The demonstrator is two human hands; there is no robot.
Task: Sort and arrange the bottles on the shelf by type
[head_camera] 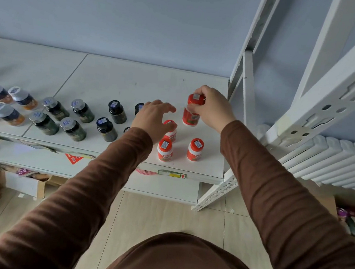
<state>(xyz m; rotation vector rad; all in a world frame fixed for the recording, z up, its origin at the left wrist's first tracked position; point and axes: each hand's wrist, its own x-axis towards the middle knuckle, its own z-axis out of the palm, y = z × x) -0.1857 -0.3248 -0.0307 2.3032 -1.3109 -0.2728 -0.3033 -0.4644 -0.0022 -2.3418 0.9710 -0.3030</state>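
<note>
The red-capped bottle (191, 110) in my right hand (212, 108) sits at the far right of the white shelf (117, 78), behind the other red-capped bottles. Whether its base touches the shelf or is just clear of it, I cannot tell. I judge it to be a small rigid plastic container, light, with a smooth label that may slip under a loose hold. The cap is the best place to take it: it is wide enough for a firm pinch and the ridge below it stops the fingers sliding. My right fingers curl over the cap from above and the right, the thumb against the neck, gripping the bottle.

My left hand (154, 119) holds nothing. Its fingers are spread and slightly bent, hovering over a second red-capped bottle (170, 131) that is partly hidden beneath the palm. Two more red-capped bottles (195, 149) stand in front, near the shelf edge.

Both forearms, in brown sleeves (280, 187), reach forward and down onto the shelf. To the left stand dark bottles (113, 119) in two rows, then silver-capped bottles (8, 105) at the far left.
</note>
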